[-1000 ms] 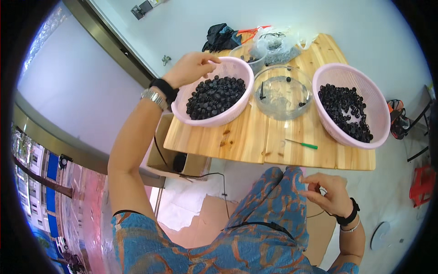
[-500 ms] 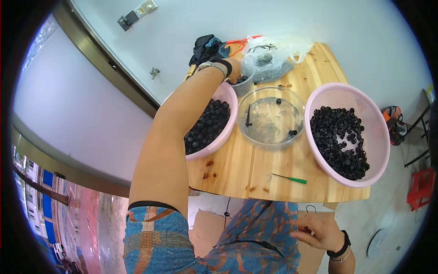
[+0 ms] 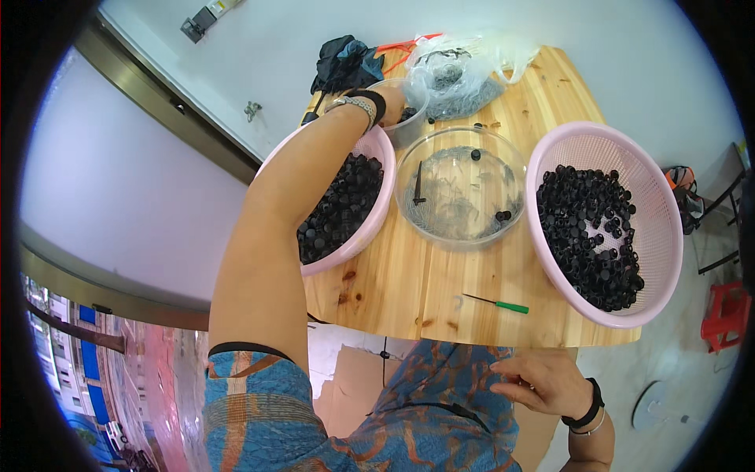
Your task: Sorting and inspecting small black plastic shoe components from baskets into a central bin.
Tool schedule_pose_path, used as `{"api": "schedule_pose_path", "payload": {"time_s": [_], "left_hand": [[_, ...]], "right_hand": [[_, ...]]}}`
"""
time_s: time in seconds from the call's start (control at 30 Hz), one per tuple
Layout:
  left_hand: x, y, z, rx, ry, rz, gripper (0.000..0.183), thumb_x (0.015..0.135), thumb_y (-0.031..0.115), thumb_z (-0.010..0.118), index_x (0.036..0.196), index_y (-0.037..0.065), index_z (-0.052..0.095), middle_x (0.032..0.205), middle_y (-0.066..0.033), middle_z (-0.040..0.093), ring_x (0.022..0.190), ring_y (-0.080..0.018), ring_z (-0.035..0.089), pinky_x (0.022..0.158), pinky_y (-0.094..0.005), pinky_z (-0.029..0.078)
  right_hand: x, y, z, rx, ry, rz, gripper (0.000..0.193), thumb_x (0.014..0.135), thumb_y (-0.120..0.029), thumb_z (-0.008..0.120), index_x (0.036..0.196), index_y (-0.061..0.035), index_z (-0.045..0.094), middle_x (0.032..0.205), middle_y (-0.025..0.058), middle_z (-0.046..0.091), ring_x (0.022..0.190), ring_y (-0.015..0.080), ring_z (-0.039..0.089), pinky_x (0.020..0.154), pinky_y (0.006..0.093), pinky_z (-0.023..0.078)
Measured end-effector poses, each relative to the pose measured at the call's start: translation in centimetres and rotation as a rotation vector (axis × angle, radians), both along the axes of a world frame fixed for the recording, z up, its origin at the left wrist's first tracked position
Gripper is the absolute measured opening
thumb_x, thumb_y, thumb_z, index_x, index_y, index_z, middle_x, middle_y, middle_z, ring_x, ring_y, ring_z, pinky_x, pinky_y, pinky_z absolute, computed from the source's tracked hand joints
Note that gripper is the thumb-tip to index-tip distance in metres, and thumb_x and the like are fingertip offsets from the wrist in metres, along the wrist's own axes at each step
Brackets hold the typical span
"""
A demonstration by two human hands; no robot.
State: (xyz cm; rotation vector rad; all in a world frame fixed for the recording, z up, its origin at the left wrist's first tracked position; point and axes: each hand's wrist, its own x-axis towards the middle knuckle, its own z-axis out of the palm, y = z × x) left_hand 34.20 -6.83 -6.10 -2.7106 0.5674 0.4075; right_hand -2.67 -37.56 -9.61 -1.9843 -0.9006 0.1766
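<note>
My left arm stretches over the left pink basket, and my left hand reaches into a clear plastic tub at the back. Small black caps show beside the hand; its fingers are hidden inside the tub. Many similar black caps fill the pink basket under my forearm. Down by my lap, my right hand hangs with thumb and fingers apart, holding nothing. A round clear tray at the table's middle holds thin clear bits, a black pointed piece and a few black caps.
At the right stands another pink basket with black caps. A green-handled screwdriver lies near the front edge of the wooden table. Clear plastic bags and a dark cloth bundle sit at the back. A red stool stands beyond.
The table and its contents sit slightly higher and further left in view. My left hand stays in the tub; my right hand's fingers have straightened a little.
</note>
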Motion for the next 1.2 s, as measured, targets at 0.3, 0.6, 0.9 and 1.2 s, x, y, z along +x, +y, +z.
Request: {"api": "schedule_pose_path", "payload": {"time_s": [0.3, 0.6, 0.9, 1.2], "left_hand": [[-1.6, 0.4, 0.6, -0.127, -0.159, -0.040, 0.020, 0.063, 0.003, 0.055, 0.079, 0.007, 0.068, 0.080, -0.0104, 0.066, 0.076, -0.0229, 0.062, 0.066, -0.0332, 0.049], [-2.3, 4.0, 2.4, -0.991, 0.287, 0.197, 0.025, 0.077, 0.002, 0.057, 0.102, -0.004, 0.061, 0.070, -0.0057, 0.059, 0.058, -0.0092, 0.052, 0.053, -0.0215, 0.042], [-4.7, 5.1, 3.0, -1.292, 0.186, 0.271, 0.021, 0.078, 0.004, 0.061, 0.097, -0.004, 0.062, 0.081, -0.0055, 0.061, 0.066, -0.0094, 0.058, 0.061, -0.0197, 0.049], [-16.5, 4.6, 8.9, -1.795, 0.347, 0.116, 0.026, 0.086, 0.012, 0.055, 0.108, -0.003, 0.052, 0.092, -0.0090, 0.060, 0.078, -0.0093, 0.058, 0.072, -0.0190, 0.050]], "right_hand": [[0.7, 1.8, 2.0, -0.041, -0.146, 0.035, 0.026, 0.072, -0.020, 0.069, 0.092, -0.0084, 0.056, 0.063, 0.0050, 0.054, 0.053, 0.0236, 0.054, 0.047, 0.0316, 0.042], [1.2, 4.1, 5.1, -0.151, -0.223, 0.070, 0.025, 0.073, -0.020, 0.068, 0.091, -0.0079, 0.055, 0.063, 0.0060, 0.052, 0.055, 0.0251, 0.055, 0.049, 0.0338, 0.043], [3.2, 7.0, 8.3, -0.305, -0.302, 0.050, 0.024, 0.074, -0.021, 0.066, 0.092, -0.0081, 0.056, 0.067, 0.0082, 0.055, 0.061, 0.0269, 0.057, 0.053, 0.0361, 0.044], [16.0, 10.7, 9.4, -0.499, -0.380, -0.202, 0.013, 0.074, -0.013, 0.056, 0.074, -0.0008, 0.058, 0.070, 0.0158, 0.059, 0.068, 0.0330, 0.058, 0.061, 0.0411, 0.045]]}}
